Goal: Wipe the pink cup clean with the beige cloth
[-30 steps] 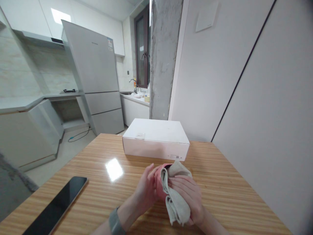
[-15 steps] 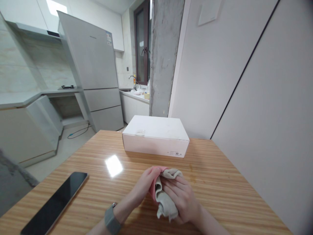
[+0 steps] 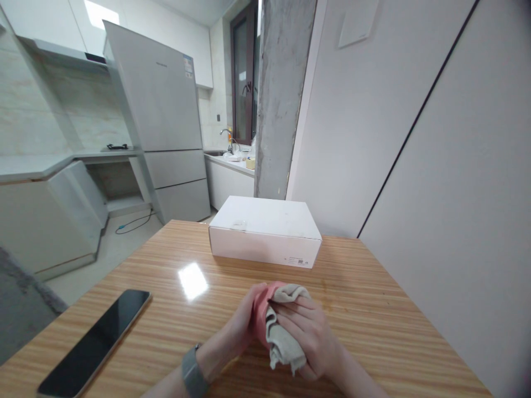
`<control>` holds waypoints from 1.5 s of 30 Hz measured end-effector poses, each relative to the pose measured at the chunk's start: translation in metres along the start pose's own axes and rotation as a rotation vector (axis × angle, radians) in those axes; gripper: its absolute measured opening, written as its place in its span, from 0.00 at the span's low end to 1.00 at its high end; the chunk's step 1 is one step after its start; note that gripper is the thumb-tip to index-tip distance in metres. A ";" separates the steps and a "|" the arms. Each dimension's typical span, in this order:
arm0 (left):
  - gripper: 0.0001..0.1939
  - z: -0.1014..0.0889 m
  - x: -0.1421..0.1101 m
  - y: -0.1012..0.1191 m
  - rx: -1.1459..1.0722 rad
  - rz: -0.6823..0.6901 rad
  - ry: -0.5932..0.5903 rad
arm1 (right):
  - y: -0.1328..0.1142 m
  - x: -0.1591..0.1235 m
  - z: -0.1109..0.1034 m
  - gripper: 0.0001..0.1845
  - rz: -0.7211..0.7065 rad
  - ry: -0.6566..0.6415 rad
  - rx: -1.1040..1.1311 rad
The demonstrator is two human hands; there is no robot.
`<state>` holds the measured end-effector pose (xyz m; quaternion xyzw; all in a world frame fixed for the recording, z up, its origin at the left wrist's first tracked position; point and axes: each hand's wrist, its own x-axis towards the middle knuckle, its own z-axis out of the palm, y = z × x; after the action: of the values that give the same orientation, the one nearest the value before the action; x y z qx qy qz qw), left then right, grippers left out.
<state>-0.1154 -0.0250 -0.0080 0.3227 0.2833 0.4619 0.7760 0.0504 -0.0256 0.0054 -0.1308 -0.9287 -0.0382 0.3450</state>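
Pale wall [image 3: 435, 138], right, with slanting dark line. Grey fridge [image 3: 166, 105], back left, doors closed. Bare concrete pillar [image 3: 277, 99] between fridge and wall. Wood-grain tabletop [image 3: 381, 320] across the lower view, glossy, with bright square reflection [image 3: 193, 281] left of centre. White box [image 3: 265, 246] near far edge of tabletop, closed, small print at lower right of front side. Black-screened phone [image 3: 97, 342] flat at left, screen up, well apart from box. Right hand [image 3: 310, 334], in front of box: fingers bent and close together, gripping cloth [image 3: 286, 345], tips hidden in its folds; can't tell whether reaching inside pink item [image 3: 260, 312]. Left hand [image 3: 240, 323]: fingers curled round left side of pink item, only as open as its width, some hidden behind it. Cloth grey-beige, bunched between right hand and pink item, touching both, loose end hanging toward bottom of view. Pink item held between both hands, in front of box; mostly covered by cloth and fingers, can't tell if resting on tabletop. Grey watch band [image 3: 194, 371] round left wrist.
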 end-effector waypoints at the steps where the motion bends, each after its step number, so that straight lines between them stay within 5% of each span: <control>1: 0.24 -0.002 0.001 0.000 -0.055 -0.032 -0.003 | -0.003 0.006 -0.002 0.25 -0.008 0.015 0.022; 8: 0.21 -0.016 0.006 0.006 -0.209 -0.367 -0.082 | -0.010 0.016 -0.003 0.22 -0.013 0.044 0.130; 15: 0.26 0.002 0.005 0.015 0.107 -0.102 -0.042 | 0.000 0.007 -0.001 0.22 0.101 0.024 0.083; 21: 0.27 -0.002 0.002 0.007 0.249 0.051 0.059 | 0.001 0.008 0.002 0.16 0.194 0.120 -0.003; 26: 0.26 0.002 -0.001 0.007 0.029 -0.013 -0.190 | 0.005 0.000 0.006 0.17 0.123 0.135 -0.084; 33: 0.29 -0.008 0.001 0.019 0.017 -0.200 -0.111 | -0.013 0.009 0.021 0.19 -0.008 0.151 0.004; 37: 0.21 -0.011 -0.005 0.029 0.215 -0.169 -0.117 | -0.019 0.013 0.026 0.18 0.011 0.172 0.048; 45: 0.23 -0.016 -0.004 0.035 0.456 -0.042 -0.077 | -0.005 0.008 0.024 0.17 0.011 0.177 0.037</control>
<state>-0.1473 -0.0119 0.0095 0.5010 0.3574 0.3571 0.7027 0.0281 -0.0252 -0.0075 -0.1256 -0.8944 -0.0304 0.4282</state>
